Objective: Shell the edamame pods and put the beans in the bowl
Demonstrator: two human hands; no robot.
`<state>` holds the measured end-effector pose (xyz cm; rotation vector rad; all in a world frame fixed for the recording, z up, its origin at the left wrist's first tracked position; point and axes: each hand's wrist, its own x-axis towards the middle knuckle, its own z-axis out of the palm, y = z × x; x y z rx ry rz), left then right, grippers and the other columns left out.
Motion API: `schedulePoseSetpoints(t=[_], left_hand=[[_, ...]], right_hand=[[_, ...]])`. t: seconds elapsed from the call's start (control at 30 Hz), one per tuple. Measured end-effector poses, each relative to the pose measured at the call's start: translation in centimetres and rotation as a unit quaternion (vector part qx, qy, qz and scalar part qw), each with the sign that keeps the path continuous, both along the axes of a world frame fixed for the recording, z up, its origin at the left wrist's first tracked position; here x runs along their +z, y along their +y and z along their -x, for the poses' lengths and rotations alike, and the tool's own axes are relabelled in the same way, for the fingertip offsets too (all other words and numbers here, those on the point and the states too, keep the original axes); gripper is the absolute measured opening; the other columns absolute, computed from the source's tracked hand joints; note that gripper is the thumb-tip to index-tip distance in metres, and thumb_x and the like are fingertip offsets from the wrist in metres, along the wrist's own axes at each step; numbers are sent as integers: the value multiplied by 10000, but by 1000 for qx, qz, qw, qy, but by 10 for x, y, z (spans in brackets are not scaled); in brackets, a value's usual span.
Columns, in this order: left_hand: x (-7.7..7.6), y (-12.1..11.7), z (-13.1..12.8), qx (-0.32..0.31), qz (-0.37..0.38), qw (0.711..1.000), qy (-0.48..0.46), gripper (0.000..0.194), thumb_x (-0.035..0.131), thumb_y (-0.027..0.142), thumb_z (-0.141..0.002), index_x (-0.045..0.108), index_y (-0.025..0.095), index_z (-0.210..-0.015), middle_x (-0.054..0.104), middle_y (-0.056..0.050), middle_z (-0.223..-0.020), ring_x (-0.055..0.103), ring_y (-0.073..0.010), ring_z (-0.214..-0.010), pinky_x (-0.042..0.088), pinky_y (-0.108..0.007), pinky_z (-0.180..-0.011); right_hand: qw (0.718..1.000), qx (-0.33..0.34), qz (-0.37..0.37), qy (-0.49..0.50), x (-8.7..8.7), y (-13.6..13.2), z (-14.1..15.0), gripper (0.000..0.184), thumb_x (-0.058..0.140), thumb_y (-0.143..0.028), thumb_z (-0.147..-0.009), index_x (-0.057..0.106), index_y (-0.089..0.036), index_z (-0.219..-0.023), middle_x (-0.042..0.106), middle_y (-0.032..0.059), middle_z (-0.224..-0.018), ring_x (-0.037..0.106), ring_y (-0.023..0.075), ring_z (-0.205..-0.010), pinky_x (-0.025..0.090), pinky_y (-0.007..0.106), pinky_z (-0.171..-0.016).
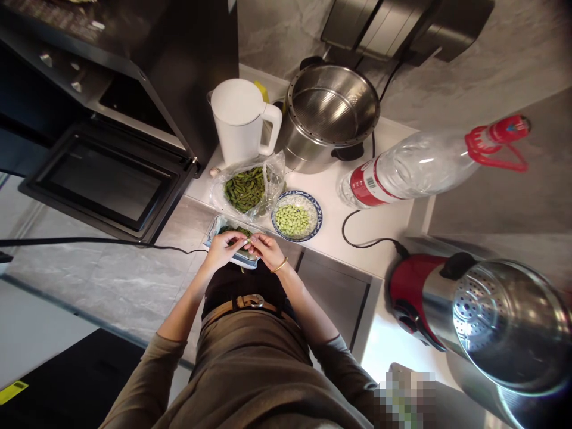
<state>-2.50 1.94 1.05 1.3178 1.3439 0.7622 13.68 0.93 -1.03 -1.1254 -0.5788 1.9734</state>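
Observation:
Close together in front of the waist, my left hand [222, 250] and my right hand [267, 249] pinch a small green edamame pod [247, 240] between the fingertips. Fingers partly hide the pod. Beneath them is a small bin lined with a pale bag [214, 229], with dark green pod scraps [241, 230] inside. A clear plastic bag [277, 170] full of whole edamame pods [243, 189] lies open on the counter beyond the hands. To its right, a blue-and-white patterned plate [319, 215] bears a heap of shelled pale green beans [292, 220].
Behind the bag stand a white pitcher [236, 116] and a steel pot [308, 156]. A big water bottle [415, 164] is at right, near a red-and-steel cooker [415, 286] with a cord. An oven door [111, 185] hangs open at left.

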Motion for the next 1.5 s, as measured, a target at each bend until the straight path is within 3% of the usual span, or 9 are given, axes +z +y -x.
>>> schedulePoseSetpoints(t=[0.17, 0.27, 0.53, 0.7, 0.87, 1.0, 1.2, 1.37, 1.5], left_hand=[[3, 4, 2, -52, 18, 998, -18, 273, 648, 414, -764, 701, 152, -816, 725, -59, -790, 661, -164, -712, 512, -254, -665], [5, 6, -3, -66, -19, 997, 41, 219, 604, 362, -804, 696, 164, -824, 718, -51, -790, 646, -155, -705, 499, -252, -675], [-4, 8, -16, -26, -147, 966, 211, 85, 586, 173, -783, 659, 195, -820, 670, -46, -789, 615, -175, -754, 497, -306, -771], [0, 5, -12, -8, -127, 975, 184, 92, 596, 230, -807, 675, 195, -839, 689, -39, -808, 621, -155, -718, 500, -283, -754], [6, 1, -6, 76, -125, 976, 159, 151, 598, 304, -833, 695, 195, -872, 708, -34, -819, 614, -132, -672, 497, -255, -718], [-9, 1, 3, 46, -118, 978, 167, 153, 587, 266, -841, 713, 206, -903, 717, -32, -826, 616, -127, -656, 507, -250, -705], [-43, -1, 2, -39, -106, 961, 251, 196, 552, 163, -836, 713, 203, -940, 720, -60, -962, 664, -184, -882, 529, -324, -865], [-44, 33, -10, 11, -149, 957, 247, 255, 473, 145, -876, 666, 187, -1038, 699, -67, -1021, 663, -166, -889, 529, -291, -858], [-49, 95, -25, 16, -142, 938, 317, 313, 408, 87, -878, 653, 145, -1064, 678, -110, -1070, 634, -193, -1002, 477, -320, -950]], right_hand=[[998, -5, 52, 45, -5, 0, 3, 411, 810, -491, -550, 631, -148, -687, 663, 14, -599, 495, 64, -467, 324, 184, -393], [995, -32, 79, 50, -10, 0, 7, 402, 842, -441, -505, 627, -154, -686, 642, -2, -560, 508, 70, -456, 341, 186, -395], [996, -74, 47, 13, -6, 7, 7, 327, 795, -425, -577, 684, -165, -741, 643, 10, -616, 571, 118, -551, 443, 234, -468], [997, -72, 27, -5, -8, 5, 7, 298, 814, -320, -552, 706, -187, -795, 682, 2, -672, 607, 126, -601, 475, 242, -531], [993, -80, 69, 60, -11, 8, 1, 199, 748, -234, -622, 715, -166, -807, 726, 49, -779, 652, 142, -704, 503, 243, -592], [975, -158, 106, 115, -14, 17, -18, 102, 683, -273, -697, 703, -199, -764, 741, 52, -905, 662, 183, -927, 553, 288, -751], [963, -267, 18, 38, -19, 39, -57, 289, 511, -422, -813, 698, -225, -908, 694, 38, -1150, 513, 177, -1249, 427, 343, -1030], [951, -299, -29, -78, -27, 49, -69, 374, 422, -450, -836, 670, -246, -1028, 615, 17, -1296, 391, 169, -1361, 251, 380, -1133], [950, -292, -60, -93, -28, 45, -61, 378, 477, -451, -806, 656, -240, -1064, 592, 43, -1323, 406, 196, -1352, 300, 389, -1093]])
